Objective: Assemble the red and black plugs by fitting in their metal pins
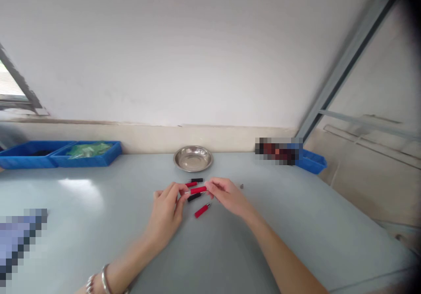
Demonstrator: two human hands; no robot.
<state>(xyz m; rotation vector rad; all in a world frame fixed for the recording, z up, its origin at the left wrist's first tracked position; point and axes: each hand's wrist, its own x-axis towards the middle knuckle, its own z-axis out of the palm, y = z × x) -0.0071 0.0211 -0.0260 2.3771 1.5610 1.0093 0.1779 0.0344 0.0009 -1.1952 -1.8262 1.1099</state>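
Observation:
Between my two hands is a short red cylinder with a thin silver end (198, 189), held level; whether it is a pen or a small tool I cannot tell. My left hand (167, 210) pinches its silver end, while the fingertips of my right hand (227, 194) close on the opposite end. Below it on the table lies a similar red piece with a silver tip (201, 210). A black piece (194, 196) lies just under the held one. Farther back are another red piece (191, 184), partly hidden by my left fingers, and a black piece (197, 180).
A round metal dish (177, 162) stands behind the pieces near the wall. A tiny metallic bit (241, 185) lies right of my right hand. Blue trays (87, 161) stand back left, one holding green plastic. Another blue tray (312, 164) is back right, beside a pixelated area.

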